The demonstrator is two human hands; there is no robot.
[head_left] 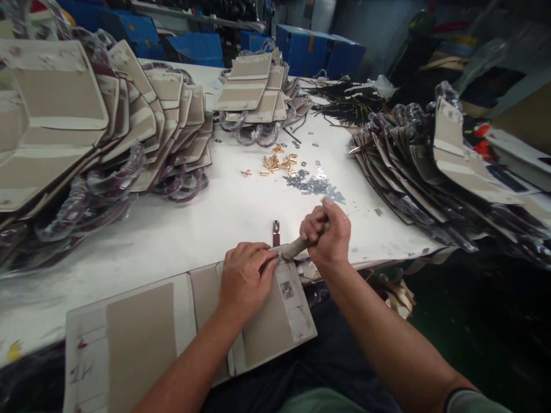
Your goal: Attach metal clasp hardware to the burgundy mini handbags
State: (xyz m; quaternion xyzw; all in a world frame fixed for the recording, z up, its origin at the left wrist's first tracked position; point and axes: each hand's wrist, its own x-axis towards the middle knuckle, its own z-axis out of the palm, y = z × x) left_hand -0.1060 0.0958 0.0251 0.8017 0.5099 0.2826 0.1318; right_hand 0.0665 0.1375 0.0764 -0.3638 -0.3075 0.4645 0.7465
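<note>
A flat beige bag panel lies across the near edge of the white table. My left hand presses down on its right part, fingers curled close together near the panel's top edge. My right hand is closed in a fist round a tool handle, whose tip meets the panel's top edge beside my left fingers. A small dark metal piece lies on the table just beyond both hands.
Stacks of beige panels with wrapped handles sit at the left, at the back centre and at the right. Gold fittings and grey metal bits are scattered mid-table. Blue crates stand behind.
</note>
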